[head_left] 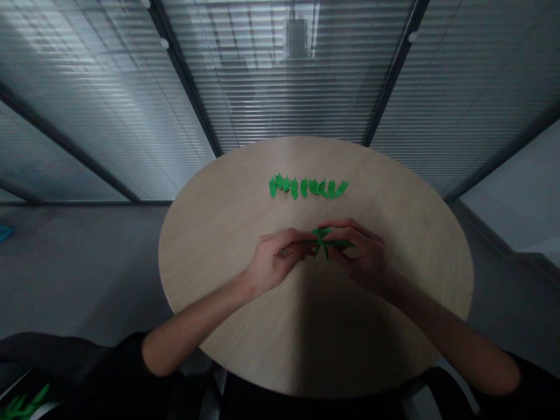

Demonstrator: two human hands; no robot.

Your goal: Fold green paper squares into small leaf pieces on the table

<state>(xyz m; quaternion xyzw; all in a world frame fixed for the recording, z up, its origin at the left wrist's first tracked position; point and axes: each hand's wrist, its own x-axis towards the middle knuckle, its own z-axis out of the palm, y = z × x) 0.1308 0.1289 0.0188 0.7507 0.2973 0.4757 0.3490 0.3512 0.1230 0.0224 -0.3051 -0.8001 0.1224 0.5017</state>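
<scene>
Over the middle of a round light-wood table (219, 221), both my hands pinch one small green sprig of paper leaves (324, 240). My left hand (275, 259) has its fingers closed on the sprig's left end. My right hand (361, 251) curls over the right end, fingers pressed together on it. Beyond the hands, a row of several loose green paper leaves (306, 188) lies flat on the tabletop, apart from both hands.
Glass walls with horizontal blinds (109, 116) stand right behind the table's far edge. Grey floor shows to the left and right. More green leaf pieces (20, 405) lie at the bottom left corner, off the table.
</scene>
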